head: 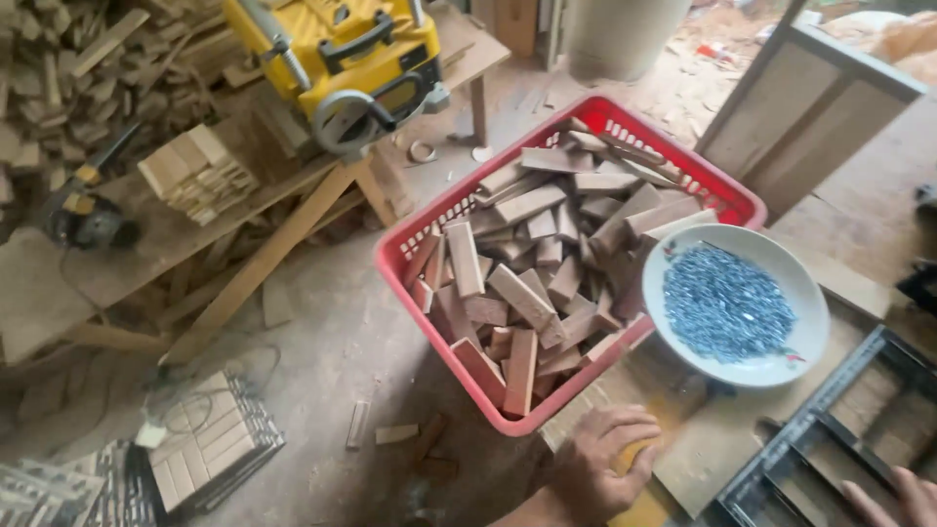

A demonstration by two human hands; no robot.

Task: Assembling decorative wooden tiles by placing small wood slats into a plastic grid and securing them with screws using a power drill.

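The left hand [607, 461] rested flat on the tabletop [703, 449] at the near edge, fingers spread and holding nothing, its grip apart. Just beyond its fingertips stood the red basket [415, 226], heaped with short wooden blocks [532, 268]; the nearest blocks lay up and slightly left of the hand, several standing on end at the basket's near corner, their long axes pointing roughly toward the hand. The basket itself ran diagonally, from that near corner away to the upper right.

The right hand [903, 496] showed only as a few fingers at the lower right edge, touching or just over a dark metal frame [830, 439]; whether its grip was apart or together could not be told. It was farther from the blocks than the left.

Between the two hands, a white plate [810, 337] holding a pile of small bluish nails [727, 304] overlapped the basket's right rim, standing in the way of any reach from the right. Farther off, a yellow machine [342, 59] sat on a bench, with offcuts scattered on the floor [322, 342].
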